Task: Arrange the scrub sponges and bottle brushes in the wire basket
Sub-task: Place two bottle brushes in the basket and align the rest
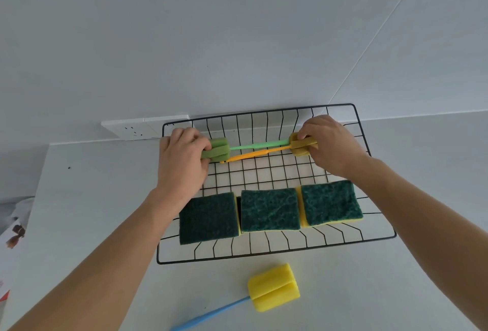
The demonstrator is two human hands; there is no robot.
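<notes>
Both hands (left, right) gripping brushes over basket.

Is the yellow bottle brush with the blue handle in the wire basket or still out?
Out. The yellow bottle brush lies on the counter in front of the wire basket, outside its near rim.

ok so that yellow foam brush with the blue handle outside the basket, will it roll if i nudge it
The yellow foam bottle brush with the thin blue handle probably won't roll far: its lobed head looks grooved, not round, and the long handle should stop it. It likely feels light and squashy.
</notes>
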